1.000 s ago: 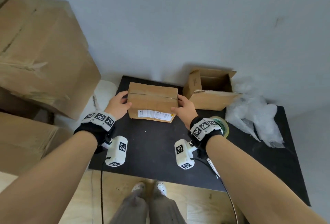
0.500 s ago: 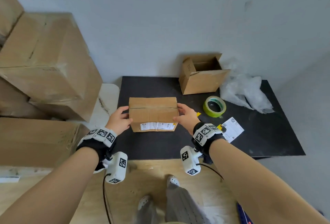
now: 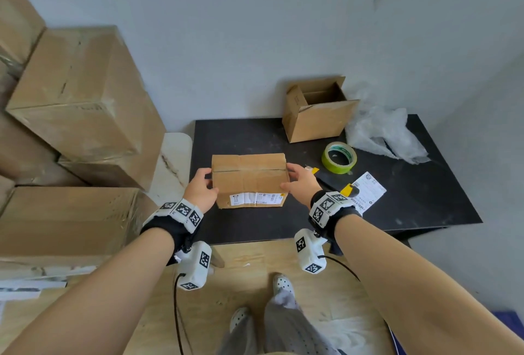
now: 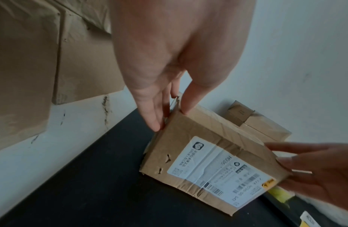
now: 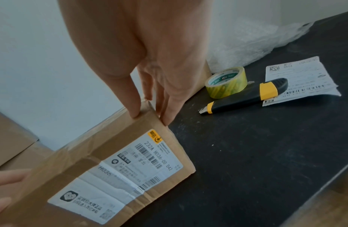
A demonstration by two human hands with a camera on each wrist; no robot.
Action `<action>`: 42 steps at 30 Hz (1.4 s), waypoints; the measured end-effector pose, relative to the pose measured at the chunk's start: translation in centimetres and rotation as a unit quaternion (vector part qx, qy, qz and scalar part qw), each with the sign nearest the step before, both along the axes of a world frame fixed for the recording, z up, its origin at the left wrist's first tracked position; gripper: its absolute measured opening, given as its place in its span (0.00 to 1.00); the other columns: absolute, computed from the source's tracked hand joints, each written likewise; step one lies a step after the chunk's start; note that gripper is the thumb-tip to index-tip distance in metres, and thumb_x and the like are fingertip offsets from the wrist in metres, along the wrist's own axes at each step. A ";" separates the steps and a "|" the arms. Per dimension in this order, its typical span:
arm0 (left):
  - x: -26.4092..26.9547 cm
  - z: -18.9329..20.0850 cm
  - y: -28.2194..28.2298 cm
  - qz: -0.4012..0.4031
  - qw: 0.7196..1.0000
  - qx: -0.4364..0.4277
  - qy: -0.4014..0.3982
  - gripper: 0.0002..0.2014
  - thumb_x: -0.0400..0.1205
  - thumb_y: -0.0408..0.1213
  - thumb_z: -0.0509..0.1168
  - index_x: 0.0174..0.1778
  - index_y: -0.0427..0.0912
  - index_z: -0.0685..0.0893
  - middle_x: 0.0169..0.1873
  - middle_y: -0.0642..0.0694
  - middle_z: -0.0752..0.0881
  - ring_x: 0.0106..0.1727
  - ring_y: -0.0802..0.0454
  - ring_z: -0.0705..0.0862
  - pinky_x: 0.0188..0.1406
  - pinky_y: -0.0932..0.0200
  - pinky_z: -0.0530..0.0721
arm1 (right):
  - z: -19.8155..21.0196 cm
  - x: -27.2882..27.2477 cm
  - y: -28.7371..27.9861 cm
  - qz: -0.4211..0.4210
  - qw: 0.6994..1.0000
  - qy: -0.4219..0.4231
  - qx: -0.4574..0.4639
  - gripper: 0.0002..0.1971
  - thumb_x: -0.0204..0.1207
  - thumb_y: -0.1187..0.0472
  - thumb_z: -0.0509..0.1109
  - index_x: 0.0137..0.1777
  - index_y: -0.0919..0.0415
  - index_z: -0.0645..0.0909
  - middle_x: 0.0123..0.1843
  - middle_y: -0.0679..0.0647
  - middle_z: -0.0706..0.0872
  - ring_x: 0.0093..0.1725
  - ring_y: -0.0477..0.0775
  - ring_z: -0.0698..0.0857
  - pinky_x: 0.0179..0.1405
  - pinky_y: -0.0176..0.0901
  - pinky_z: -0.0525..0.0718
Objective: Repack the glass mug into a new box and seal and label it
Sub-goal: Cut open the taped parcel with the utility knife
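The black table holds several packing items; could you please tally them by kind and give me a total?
Cardboard boxes: 2, the sealed box held between left hand and right hand, and the open box
Tape rolls: 1, tape roll
Utility knives: 1, utility knife
Loose label sheets: 1, label sheet
Bubble wrap: 1, bubble wrap
Total: 6
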State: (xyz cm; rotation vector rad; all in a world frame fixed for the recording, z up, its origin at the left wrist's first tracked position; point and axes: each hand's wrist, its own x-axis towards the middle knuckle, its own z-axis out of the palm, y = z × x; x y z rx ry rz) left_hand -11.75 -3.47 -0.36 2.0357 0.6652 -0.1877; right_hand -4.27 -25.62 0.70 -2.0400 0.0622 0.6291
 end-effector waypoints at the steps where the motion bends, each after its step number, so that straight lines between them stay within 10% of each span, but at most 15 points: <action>1: -0.1 0.1 -0.1 -0.007 1.000 0.023 0.000 0.27 0.81 0.27 0.63 0.76 0.41 0.65 0.69 0.37 0.77 0.69 0.41 0.77 0.68 0.46 0.77 | 0.1 0.0 0.0 0.005 1.000 -0.008 -0.010 0.31 0.73 0.72 0.69 0.77 0.61 0.67 0.68 0.59 0.80 0.66 0.58 0.81 0.66 0.53 0.80; 9: -0.6 3.6 -3.9 -0.147 0.948 0.262 -0.107 0.23 0.83 0.34 0.60 0.75 0.45 0.66 0.70 0.42 0.74 0.66 0.43 0.77 0.58 0.48 0.80 | 1.8 -1.0 -2.4 0.025 0.992 -0.064 -0.103 0.24 0.80 0.61 0.66 0.75 0.57 0.69 0.70 0.57 0.80 0.68 0.57 0.79 0.66 0.49 0.78; 21: 1.9 3.4 -16.0 -0.429 0.814 0.370 -0.128 0.12 0.86 0.43 0.51 0.57 0.45 0.77 0.53 0.48 0.81 0.53 0.47 0.80 0.41 0.51 0.80 | 2.5 -1.6 -11.5 0.093 0.925 -0.135 -0.341 0.18 0.84 0.56 0.56 0.72 0.54 0.72 0.68 0.57 0.79 0.66 0.60 0.79 0.61 0.52 0.80; 26: 3.3 1.0 -19.2 -0.450 0.813 0.364 -0.066 0.12 0.86 0.43 0.52 0.57 0.43 0.76 0.52 0.46 0.83 0.56 0.45 0.81 0.43 0.51 0.79 | 0.5 -0.6 -13.7 0.127 0.903 -0.138 -0.386 0.15 0.85 0.56 0.54 0.67 0.56 0.76 0.64 0.56 0.81 0.61 0.61 0.81 0.53 0.52 0.80; 42: 5.9 -5.0 -21.5 -0.433 0.828 0.347 0.076 0.15 0.87 0.44 0.49 0.63 0.45 0.75 0.59 0.46 0.77 0.62 0.47 0.76 0.50 0.54 0.78 | -7.7 5.3 -14.5 0.226 0.893 -0.198 -0.335 0.25 0.82 0.59 0.60 0.77 0.62 0.62 0.73 0.57 0.69 0.71 0.59 0.70 0.69 0.49 0.70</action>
